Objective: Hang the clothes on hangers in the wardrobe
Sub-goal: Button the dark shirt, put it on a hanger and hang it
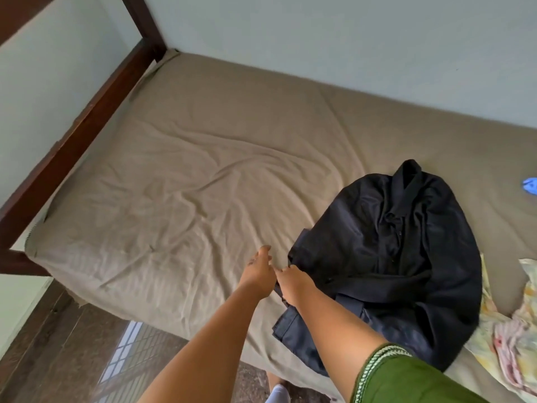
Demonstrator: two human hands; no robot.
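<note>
A dark navy shirt (392, 257) lies crumpled on the right half of the bed, its collar pointing toward the wall. My right hand (293, 283) grips the shirt's near left edge, fingers curled into the cloth. My left hand (258, 271) reaches beside it over the bedsheet, fingers pointing forward, close to the shirt's edge; whether it holds any cloth is unclear. No hanger or wardrobe is in view.
The bed has a wrinkled tan sheet (174, 184) and a dark wooden frame (87, 117) at the left. A pale floral garment (508, 338) lies at the right edge. A small blue object (529, 185) sits far right. Shiny dark floor (87, 359) is below.
</note>
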